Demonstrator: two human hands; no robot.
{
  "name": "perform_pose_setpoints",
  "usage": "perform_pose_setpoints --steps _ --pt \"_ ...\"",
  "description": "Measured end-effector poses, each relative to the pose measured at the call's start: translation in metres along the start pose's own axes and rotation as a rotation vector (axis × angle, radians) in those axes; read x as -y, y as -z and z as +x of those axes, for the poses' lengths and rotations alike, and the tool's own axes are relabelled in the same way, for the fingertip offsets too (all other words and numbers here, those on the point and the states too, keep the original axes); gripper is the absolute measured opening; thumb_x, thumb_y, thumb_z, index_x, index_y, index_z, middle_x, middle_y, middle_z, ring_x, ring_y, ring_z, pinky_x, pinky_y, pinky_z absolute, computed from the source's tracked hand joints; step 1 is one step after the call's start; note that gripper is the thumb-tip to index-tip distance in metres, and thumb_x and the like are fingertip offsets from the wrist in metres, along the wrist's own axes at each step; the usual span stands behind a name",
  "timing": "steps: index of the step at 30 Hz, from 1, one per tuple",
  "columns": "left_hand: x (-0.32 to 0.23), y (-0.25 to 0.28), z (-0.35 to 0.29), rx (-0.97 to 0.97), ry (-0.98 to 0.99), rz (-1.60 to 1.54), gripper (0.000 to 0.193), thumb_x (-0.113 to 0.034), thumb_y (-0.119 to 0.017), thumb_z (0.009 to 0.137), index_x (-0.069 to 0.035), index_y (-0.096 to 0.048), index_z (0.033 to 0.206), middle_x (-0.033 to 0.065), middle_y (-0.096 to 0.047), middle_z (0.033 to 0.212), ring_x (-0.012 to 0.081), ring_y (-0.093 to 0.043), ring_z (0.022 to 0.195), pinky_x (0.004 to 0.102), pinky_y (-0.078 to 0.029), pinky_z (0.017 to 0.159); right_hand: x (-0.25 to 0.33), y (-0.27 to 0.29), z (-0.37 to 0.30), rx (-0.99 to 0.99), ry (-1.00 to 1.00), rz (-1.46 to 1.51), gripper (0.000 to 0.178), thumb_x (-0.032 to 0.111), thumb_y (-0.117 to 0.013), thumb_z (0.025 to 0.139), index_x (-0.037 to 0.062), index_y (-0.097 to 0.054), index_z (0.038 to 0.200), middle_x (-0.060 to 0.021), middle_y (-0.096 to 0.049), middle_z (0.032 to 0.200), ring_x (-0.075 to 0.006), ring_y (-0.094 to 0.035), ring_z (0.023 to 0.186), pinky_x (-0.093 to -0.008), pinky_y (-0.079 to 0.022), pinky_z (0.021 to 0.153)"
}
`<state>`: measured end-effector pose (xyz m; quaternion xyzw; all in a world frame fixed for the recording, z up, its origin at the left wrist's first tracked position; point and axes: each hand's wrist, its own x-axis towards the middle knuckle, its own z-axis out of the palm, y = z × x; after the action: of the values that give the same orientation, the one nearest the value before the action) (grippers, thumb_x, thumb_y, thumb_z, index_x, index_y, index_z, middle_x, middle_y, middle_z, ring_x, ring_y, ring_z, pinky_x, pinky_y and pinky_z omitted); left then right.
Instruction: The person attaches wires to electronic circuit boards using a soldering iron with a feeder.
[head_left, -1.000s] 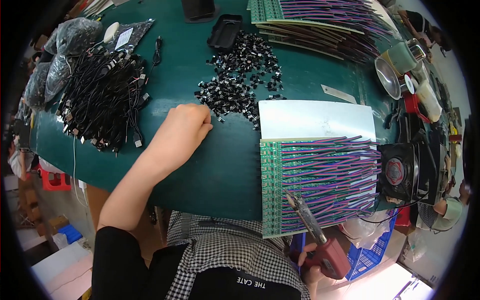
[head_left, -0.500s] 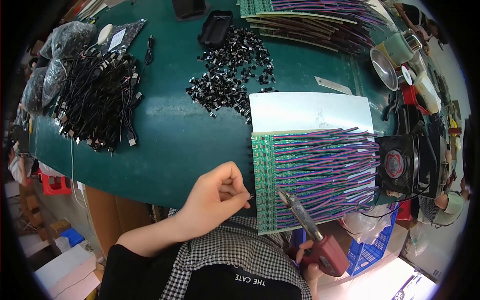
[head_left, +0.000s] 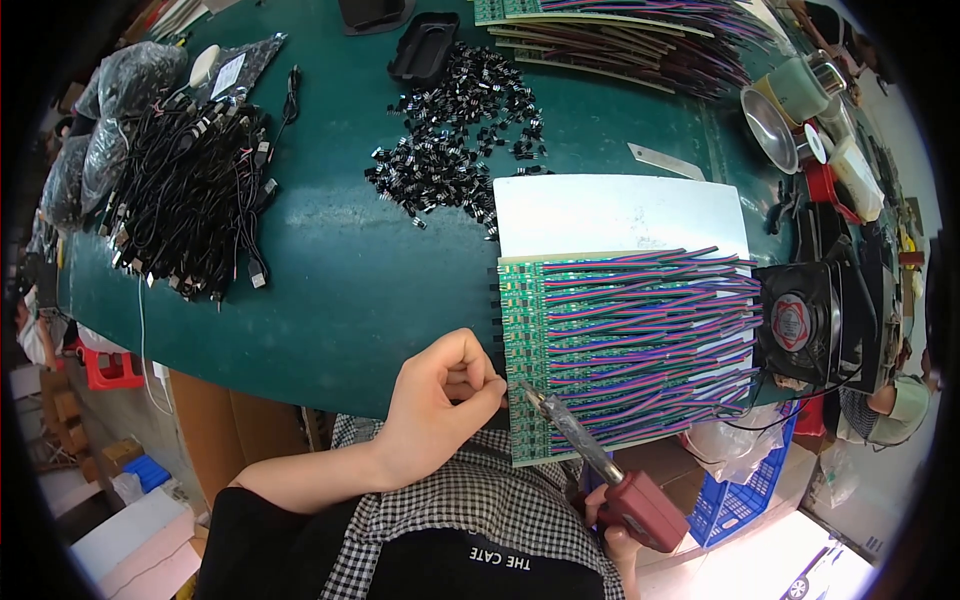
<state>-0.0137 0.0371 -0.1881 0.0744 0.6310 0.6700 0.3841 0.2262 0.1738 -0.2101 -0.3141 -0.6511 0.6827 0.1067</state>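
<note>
Two fingertips of the left hand (head_left: 440, 405) were pinched together beside the lower left edge of the green board (head_left: 523, 320); I could not tell if they held a small piece. At about three o'clock from them was the tip of the soldering gun (head_left: 648, 508), over this board. The right hand (head_left: 617, 540) was wrapped around its handle, at four o'clock. Farther, black plugs (head_left: 425, 165) lay heaped near twelve o'clock, and cables (head_left: 190, 190) at ten.

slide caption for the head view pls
Left grip pinched beside a green circuit board panel, right grip holding a red soldering iron, tip over it.
</note>
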Motion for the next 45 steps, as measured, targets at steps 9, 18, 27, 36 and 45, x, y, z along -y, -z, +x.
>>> perform_pose_setpoints --steps 9,18,27,36,45 --pt "0.004 0.0 0.0 0.003 -0.043 0.031 0.023 0.006 -0.055 0.083 -0.005 -0.036 0.074 0.0011 -0.049 0.074 0.0042 -0.052 0.073 0.0214 -0.047 0.07 -0.018 0.008 -0.007 0.007 0.144 -0.322 0.049 0.05 -0.07 0.072 0.0018 -0.064 0.077 -0.0034 -0.062 0.068 -0.0154 -0.06 0.054 -0.025 -0.045 0.049" --pt "0.005 -0.002 -0.002 -0.02 -0.05 0.007 0.023 0.007 -0.054 0.083 -0.004 -0.036 0.073 0.0012 -0.048 0.075 0.0041 -0.052 0.074 0.0215 -0.047 0.07 -0.009 0.003 -0.002 0.022 0.087 -0.075 0.05 0.052 -0.069 0.073 0.0022 -0.064 0.076 -0.0017 -0.06 0.064 -0.0141 -0.059 0.053 -0.0235 -0.044 0.048" --pt "0.007 -0.003 -0.002 -0.019 -0.067 -0.011 0.023 0.008 -0.054 0.083 -0.004 -0.036 0.074 0.0011 -0.049 0.076 0.0038 -0.051 0.073 0.0205 -0.047 0.07 -0.005 -0.002 0.001 0.025 0.075 -0.055 0.053 0.054 -0.07 0.071 0.002 -0.062 0.075 -0.0004 -0.056 0.059 -0.0121 -0.055 0.05 -0.023 -0.04 0.046" --pt "0.01 -0.003 -0.002 -0.031 -0.085 -0.033 0.024 0.014 -0.053 0.08 -0.005 -0.039 0.074 0.0045 -0.051 0.081 0.0074 -0.053 0.073 0.0212 -0.048 0.067 -0.017 -0.001 -0.005 -0.112 0.131 -0.105 0.057 0.056 -0.07 0.068 0.0012 -0.064 0.079 -0.0018 -0.06 0.063 -0.0136 -0.058 0.052 -0.0237 -0.043 0.048" --pt "0.01 -0.003 -0.002 -0.034 -0.091 -0.025 0.024 0.014 -0.053 0.08 -0.004 -0.039 0.073 0.0042 -0.051 0.081 0.007 -0.052 0.073 0.0208 -0.048 0.067 -0.014 0.009 -0.007 0.023 0.099 -0.16 0.05 0.053 -0.07 0.07 0.0036 -0.065 0.078 -0.0016 -0.062 0.067 -0.0154 -0.06 0.055 -0.0264 -0.046 0.051"
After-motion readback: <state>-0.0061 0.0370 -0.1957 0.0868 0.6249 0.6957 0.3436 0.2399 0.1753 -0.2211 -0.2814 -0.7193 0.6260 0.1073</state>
